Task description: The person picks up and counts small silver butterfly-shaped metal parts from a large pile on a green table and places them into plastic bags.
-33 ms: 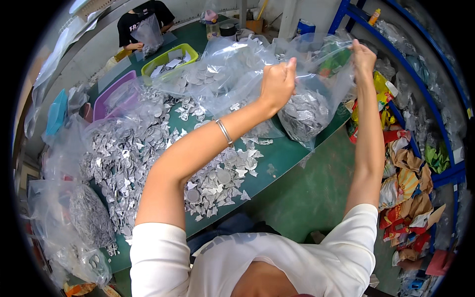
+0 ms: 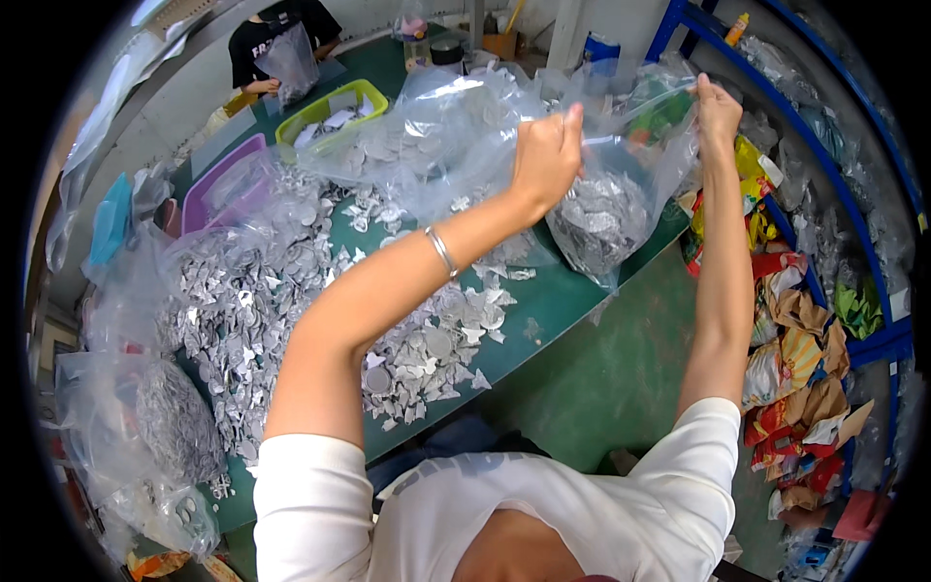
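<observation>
With both arms stretched forward over the table, I hold a clear plastic bag (image 2: 593, 225) by its top. Thin grey flat pieces fill its lower part, which rests near the table's right edge. My left hand (image 2: 549, 160), a metal bangle on its arm, is closed in a fist around the film. My right hand (image 2: 717, 109) pinches the far right corner of the bag's mouth, pulling the film taut between the hands. Left of it lies another clear bag (image 2: 427, 126) with round grey pieces. A large heap of grey scraps (image 2: 262, 281) spreads over the green table (image 2: 524, 335).
A purple bin (image 2: 199, 209) and a lime-green bin (image 2: 376, 99) stand beyond the heap. Another person (image 2: 281, 44) handles a clear bag at the far end. A blue shelf rack (image 2: 795, 92) stands at right, colourful packages (image 2: 790, 369) below. A full bag (image 2: 175, 422) sits at left.
Both hands have shifted very slightly up and to the right, still gripping the bag. Nothing else has visibly moved.
</observation>
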Action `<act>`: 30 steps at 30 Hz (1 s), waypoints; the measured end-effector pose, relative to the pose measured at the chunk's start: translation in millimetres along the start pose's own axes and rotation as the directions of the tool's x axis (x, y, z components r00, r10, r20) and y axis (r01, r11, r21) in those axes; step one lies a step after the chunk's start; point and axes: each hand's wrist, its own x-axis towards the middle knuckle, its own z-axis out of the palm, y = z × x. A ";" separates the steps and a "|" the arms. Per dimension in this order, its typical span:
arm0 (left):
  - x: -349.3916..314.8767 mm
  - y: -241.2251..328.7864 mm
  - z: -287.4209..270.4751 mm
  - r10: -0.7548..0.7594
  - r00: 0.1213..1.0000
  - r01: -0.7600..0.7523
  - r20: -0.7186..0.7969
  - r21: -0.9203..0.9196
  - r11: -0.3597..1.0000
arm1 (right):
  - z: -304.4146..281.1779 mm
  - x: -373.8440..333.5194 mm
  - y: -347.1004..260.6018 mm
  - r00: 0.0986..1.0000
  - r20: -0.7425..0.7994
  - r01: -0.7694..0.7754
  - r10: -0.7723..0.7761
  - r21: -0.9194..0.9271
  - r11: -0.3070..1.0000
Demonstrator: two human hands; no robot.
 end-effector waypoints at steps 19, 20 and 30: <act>-24.7 14.8 -46.5 0.525 0.827 -0.556 0.200 0.424 0.715 | -20.0 -162.0 -86.6 0.428 0.882 0.824 -0.195 -0.293 0.486; -17.4 13.5 -42.4 0.603 0.722 -0.692 0.338 0.344 0.635 | -19.1 -174.8 -95.9 0.417 0.909 0.788 -0.014 -0.354 0.504; -16.1 -55.8 -23.3 -0.174 0.802 -0.347 0.572 0.682 0.643 | -69.4 -170.9 -9.1 0.623 0.781 0.774 -0.043 -0.606 0.183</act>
